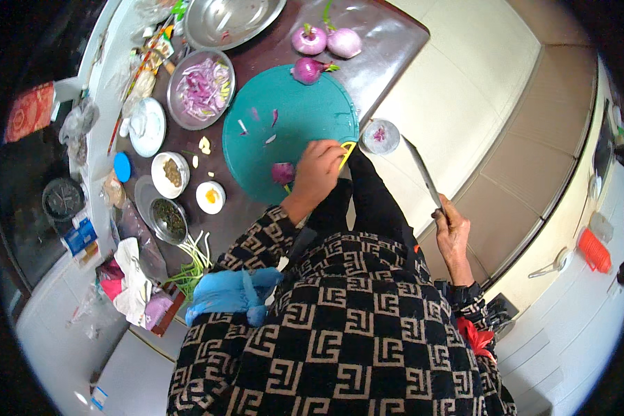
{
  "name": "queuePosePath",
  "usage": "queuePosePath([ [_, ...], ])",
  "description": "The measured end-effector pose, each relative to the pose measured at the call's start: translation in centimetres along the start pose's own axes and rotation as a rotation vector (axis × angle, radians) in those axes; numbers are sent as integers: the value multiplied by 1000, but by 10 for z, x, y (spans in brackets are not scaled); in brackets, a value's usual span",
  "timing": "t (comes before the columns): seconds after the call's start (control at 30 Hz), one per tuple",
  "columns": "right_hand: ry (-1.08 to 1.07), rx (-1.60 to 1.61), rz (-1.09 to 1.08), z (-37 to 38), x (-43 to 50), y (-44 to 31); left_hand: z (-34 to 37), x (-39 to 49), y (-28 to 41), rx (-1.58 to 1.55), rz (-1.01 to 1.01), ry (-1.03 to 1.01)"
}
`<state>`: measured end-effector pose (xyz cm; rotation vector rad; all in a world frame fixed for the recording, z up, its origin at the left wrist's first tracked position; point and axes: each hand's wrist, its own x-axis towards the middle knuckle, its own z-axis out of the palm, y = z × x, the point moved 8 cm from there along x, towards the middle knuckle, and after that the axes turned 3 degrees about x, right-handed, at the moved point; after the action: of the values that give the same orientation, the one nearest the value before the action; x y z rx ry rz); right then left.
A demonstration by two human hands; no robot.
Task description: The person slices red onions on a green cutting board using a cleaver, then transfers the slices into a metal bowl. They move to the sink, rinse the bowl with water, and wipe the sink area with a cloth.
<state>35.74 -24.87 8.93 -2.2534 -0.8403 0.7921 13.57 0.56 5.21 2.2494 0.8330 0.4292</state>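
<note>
My left hand (316, 169) is at the near right rim of a round teal cutting board (296, 125), its fingers closed around a yellow loop handle (347, 152). Just left of that hand lies a cut piece of red onion (283, 173), and a few onion slivers (243, 126) are scattered over the board. Out to the right, past the table edge, my right hand (451, 226) grips a long-bladed kitchen knife (421, 167) with its blade pointing away from me. A whole red onion (308, 70) rests at the board's far rim.
Two peeled onions (326, 42) sit beyond the board. A metal bowl of sliced onion (202, 89), a large steel basin (234, 21), small bowls (210, 197) and scallions (195, 262) stand left. Below the right table edge is a round bin (380, 136) with onion scraps.
</note>
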Motion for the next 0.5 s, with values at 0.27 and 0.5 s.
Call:
queuePosePath([
  [0.27,-261,-194,-460,64,56,-121,-53,-88,-72,292,-305,188],
  [0.5,-481,-300,-555,146,87,-178,-58,-94,-86,182,-398,494],
])
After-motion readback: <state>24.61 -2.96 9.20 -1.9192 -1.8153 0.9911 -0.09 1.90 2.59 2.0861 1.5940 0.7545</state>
